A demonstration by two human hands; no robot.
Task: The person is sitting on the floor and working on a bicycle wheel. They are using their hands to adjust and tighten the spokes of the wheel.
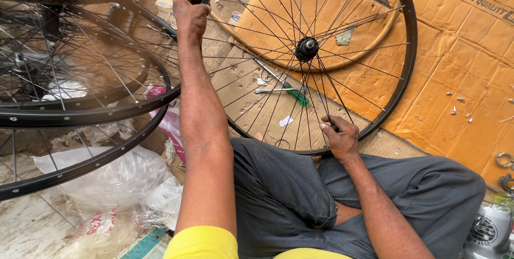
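My left hand (190,10) is closed tight on the far rim of the bicycle wheel (409,50). My right hand (338,138) pinches thin metal spokes (321,85) near my lap. The round black wheel stands tilted over brown cardboard (460,77), hub (307,48) in the middle.

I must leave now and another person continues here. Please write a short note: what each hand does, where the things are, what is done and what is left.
Left hand: grips the top of the black rim, holding the spoked wheel upright.
Right hand: pinches a spoke low down, near the rim.
Hub sits in the middle, spokes already laced to the rim.
Green-handled screwdriver lies on the cardboard behind the wheel; small loose metal parts lie to the right.
Other wheels stand on the left.
Which spokes are tightened cannot be told; no tyre is on this rim yet.
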